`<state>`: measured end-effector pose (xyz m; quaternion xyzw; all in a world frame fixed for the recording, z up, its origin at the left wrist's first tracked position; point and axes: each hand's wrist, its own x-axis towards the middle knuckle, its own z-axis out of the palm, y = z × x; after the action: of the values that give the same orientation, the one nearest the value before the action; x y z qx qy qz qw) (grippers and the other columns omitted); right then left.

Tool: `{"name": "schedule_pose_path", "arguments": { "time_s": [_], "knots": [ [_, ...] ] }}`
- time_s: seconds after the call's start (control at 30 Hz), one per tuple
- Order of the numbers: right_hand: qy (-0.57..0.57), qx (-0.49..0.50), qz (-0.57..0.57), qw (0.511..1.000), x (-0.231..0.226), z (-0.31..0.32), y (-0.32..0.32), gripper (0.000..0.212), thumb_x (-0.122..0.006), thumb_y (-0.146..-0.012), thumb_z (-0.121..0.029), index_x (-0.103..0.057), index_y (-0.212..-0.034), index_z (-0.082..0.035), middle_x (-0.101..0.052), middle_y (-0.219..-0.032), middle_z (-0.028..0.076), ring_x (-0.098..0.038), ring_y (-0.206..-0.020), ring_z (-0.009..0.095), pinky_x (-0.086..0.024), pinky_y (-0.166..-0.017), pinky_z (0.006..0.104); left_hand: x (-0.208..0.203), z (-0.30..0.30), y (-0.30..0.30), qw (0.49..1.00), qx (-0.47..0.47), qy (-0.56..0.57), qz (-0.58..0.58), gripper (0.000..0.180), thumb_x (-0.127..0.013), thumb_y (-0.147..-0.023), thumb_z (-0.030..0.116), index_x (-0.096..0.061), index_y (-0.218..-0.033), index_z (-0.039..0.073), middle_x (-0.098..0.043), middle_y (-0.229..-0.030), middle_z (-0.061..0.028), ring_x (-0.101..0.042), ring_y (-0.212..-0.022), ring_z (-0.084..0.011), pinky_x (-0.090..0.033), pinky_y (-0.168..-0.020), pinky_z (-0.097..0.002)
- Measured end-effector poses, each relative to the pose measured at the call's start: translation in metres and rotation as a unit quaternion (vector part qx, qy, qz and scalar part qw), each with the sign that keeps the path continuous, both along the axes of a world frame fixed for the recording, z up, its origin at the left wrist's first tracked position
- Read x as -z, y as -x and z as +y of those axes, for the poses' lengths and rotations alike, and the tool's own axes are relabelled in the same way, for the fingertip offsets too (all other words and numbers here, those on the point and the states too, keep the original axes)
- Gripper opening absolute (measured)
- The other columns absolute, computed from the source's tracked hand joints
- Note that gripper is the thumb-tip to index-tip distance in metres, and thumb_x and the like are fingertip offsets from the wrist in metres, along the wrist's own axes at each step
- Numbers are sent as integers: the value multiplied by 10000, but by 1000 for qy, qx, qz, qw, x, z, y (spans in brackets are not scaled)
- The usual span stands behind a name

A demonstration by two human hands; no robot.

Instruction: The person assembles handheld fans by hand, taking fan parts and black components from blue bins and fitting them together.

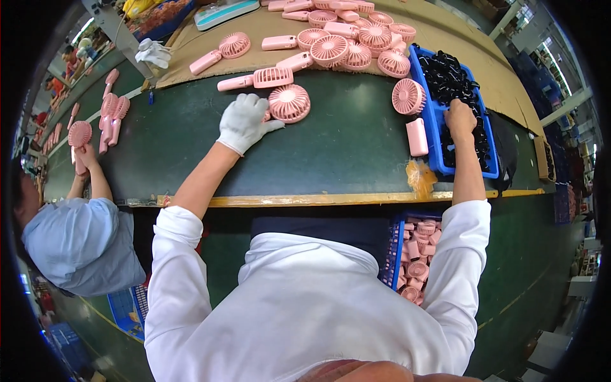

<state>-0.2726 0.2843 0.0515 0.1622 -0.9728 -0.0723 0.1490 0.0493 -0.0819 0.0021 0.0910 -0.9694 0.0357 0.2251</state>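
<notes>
In a white glove, my left hand (245,121) is closed around the handle of a pink handheld fan (290,104), whose round grille faces up on the green table. A second pink fan (272,77) lies just beyond it. My bare right hand (459,119) reaches into a blue tray (435,148) at the right. Its fingers are curled down among black looped straps (443,71), and what they pinch is hidden. Another pink fan (408,97) rests against the tray's left side, its handle toward me.
A heap of pink fans (344,44) covers cardboard at the far side. A blue crate (395,251) of fans stands below the table edge. At the left a co-worker (83,235) holds a fan. A white glove (153,53) lies at the far left.
</notes>
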Motion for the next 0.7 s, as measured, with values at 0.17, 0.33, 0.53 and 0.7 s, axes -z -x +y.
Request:
{"name": "schedule_pose_path", "arguments": {
  "time_s": [0.17, 0.33, 0.53, 0.7],
  "knots": [
    [-22, -7, -27, 999, 4, 2, 11, 189, -588, -826, -152, -648, -978, -56, -681, -982, 180, -663, -934, 357, -540, -772, 468, -48, 6, 14, 959, 71, -157, -225, 494, -687, -718, 548, -599, -740, 62, -643, -757, -159, -634, -752, -342, -489, -690, -424],
    [-7, 9, -29, 1000, -8, -5, 7, 261, -601, -858, -280, -683, -986, -67, -683, -1008, 173, -665, -950, 339, -542, -763, 466, -36, 37, 12, 987, 48, -122, -98, 507, -638, -774, 548, -621, -810, 42, -650, -794, -161, -643, -762, -333, -501, -691, -420],
    [-38, -157, 166, 973, 27, -4, 29, 235, -490, -891, -189, -685, -837, -69, -626, -1015, 131, -633, -924, 282, -572, -691, 389, -42, 42, 8, 985, 18, -115, -127, 498, -633, -784, 522, -605, -696, 33, -629, -709, -182, -640, -716, -339, -495, -616, -427],
    [-37, -108, 76, 991, 25, -1, 25, 131, -544, -833, -97, -669, -839, -60, -673, -912, 146, -671, -900, 311, -558, -723, 423, -43, 53, 7, 980, -40, -125, -149, 490, -610, -791, 535, -580, -648, 68, -614, -643, -160, -632, -657, -342, -483, -614, -434]
  ]
}}
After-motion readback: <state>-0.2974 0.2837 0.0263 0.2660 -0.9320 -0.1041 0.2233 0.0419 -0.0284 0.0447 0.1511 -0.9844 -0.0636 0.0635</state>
